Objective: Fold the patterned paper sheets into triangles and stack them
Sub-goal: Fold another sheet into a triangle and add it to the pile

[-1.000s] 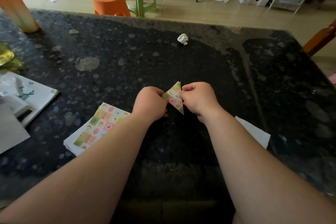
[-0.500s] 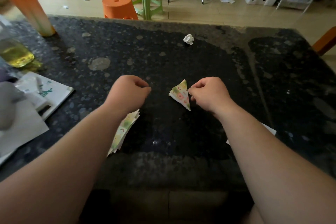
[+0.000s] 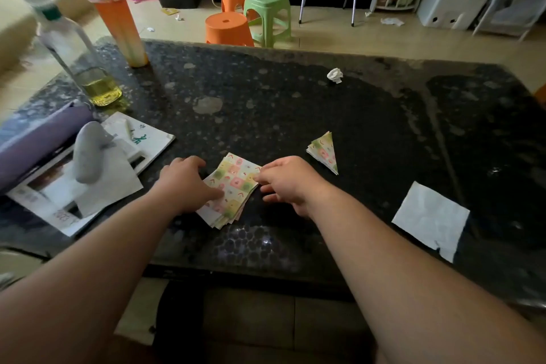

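Currently both hands are at the stack of patterned sheets (image 3: 235,186), which lies flat on the dark table (image 3: 295,115) near the front edge, left of centre. The left hand (image 3: 187,183) rests on the stack's left side, thumb laid flat across the top sheet, fingers relaxed over the far-left edge, holding nothing. The right hand (image 3: 288,183) has curled fingers, with the tips at the stack's right corner; pinch or mere touch, cannot tell.

A folded triangle (image 3: 323,152) lies on the table just right of the right hand, apart from it, point away from the person. A white paper square (image 3: 431,219) sits further right. There is a crumpled paper ball (image 3: 335,75) mid-table at the far side. An orange cup (image 3: 121,29) and a bottle (image 3: 76,50) stand at the far left corner.
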Demonstrator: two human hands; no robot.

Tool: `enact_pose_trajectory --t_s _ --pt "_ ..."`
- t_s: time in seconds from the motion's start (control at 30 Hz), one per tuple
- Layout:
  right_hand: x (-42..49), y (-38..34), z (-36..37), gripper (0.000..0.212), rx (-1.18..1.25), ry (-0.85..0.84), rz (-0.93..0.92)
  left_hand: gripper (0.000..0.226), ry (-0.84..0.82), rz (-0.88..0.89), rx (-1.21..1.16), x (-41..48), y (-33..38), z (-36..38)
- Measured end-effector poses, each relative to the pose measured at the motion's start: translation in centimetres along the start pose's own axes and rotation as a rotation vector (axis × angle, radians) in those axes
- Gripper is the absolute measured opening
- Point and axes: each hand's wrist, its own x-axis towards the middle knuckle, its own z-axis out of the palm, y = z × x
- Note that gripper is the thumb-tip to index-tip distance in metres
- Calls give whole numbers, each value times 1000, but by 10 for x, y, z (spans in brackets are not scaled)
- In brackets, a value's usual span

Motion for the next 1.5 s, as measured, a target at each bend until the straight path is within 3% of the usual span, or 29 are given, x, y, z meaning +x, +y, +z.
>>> enact_pose_trajectory --t_s 0.1,0.17,0.23,0.3,0.37,0.43,0.53,0.67,0.97,1.1,1.2,1.27,1.37,1.43,1.5 --pt "3 -3 8 7 10 -12 6 89 3 6 -13 2 3 4" --pt "6 -2 3 5 -232 56 -103 89 -24 5 -26 5 5 6" --pt "9 -3 -14 11 -445 206 -204 89 -49 -1 -55 9 6 6" --pt "14 -6 -44 12 -491 418 -222 84 -59 7 -59 12 8 6" --pt "26 1 -77 7 -479 628 -127 80 -62 17 -59 14 10 6" --pt "39 16 -97 18 -495 732 18 76 -62 16 -62 15 13 5" --pt "51 32 -97 36 -540 747 159 73 -66 -2 -88 15 13 4" --pt "60 26 -83 55 -591 723 153 74 -71 -12 -135 17 13 5" --pt "64 12 -72 44 -441 628 205 76 -61 -7 -137 17 15 3" --pt "59 12 -71 14 -364 661 -69 72 3 7 -110 19 21 2" --pt "50 12 -85 2 -616 929 -489 66 93 48 -179 20 30 2" --pt "48 19 -93 9 -811 1015 -601 61 137 107 -254 20 41 4" --pt "49 35 -90 29 -1063 767 -325 49 161 220 -286 17 62 10" --pt "45 37 -87 42 -1044 563 -161 44 161 307 -280 18 74 18" --pt "39 33 -91 51 -1024 445 -125 45 129 411 -233 16 85 27"
